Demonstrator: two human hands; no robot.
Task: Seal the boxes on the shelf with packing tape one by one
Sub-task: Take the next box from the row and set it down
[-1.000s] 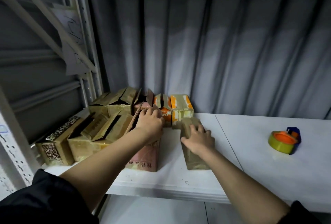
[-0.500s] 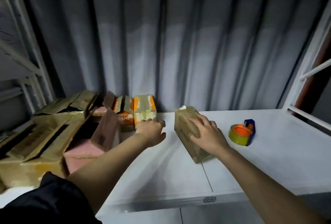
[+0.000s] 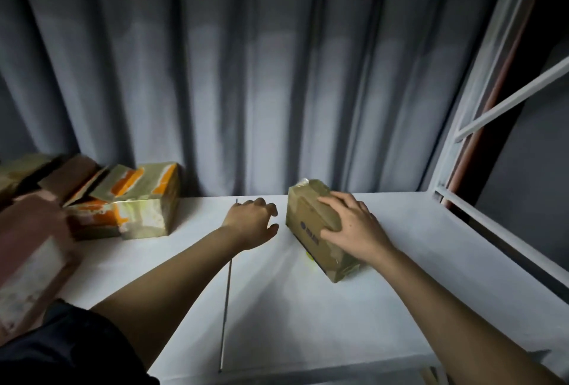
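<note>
**One taped box under the right hand, mid-shelf**

White shelf board (image 3: pixel 308 307) running left to right, w/ a thin dark seam (image 3: pixel 227 292) front to back near the middle. Grey curtain (image 3: pixel 277 77) in heavy folds along the back edge. White metal upright and crossbars (image 3: pixel 480 113) at the right end, dark gap beyond.

Small tan box (image 3: pixel 311 227) wrapped in glossy tape, lying tilted on the shelf right of the seam, toward the back edge – one end nearer the curtain, the other nearer the front. Blue mark on its near side. Right hand (image 3: pixel 351 227) laid over the top, fingers curled round the upper edge and thumb on the near side, grasping it.

Left hand (image 3: pixel 252 221) just left of the box, not touching, hovering above the seam – fingers loosely curled, holding nothing.

Toward the back left corner: orange-and-tan box (image 3: pixel 144 209) standing against the curtain, more cartons w/ raised flaps (image 3: pixel 61 181) beside it. Pinkish carton (image 3: pixel 34 255) at the left edge, blurred. Black sleeve (image 3: pixel 61 350) at the lower left.
</note>
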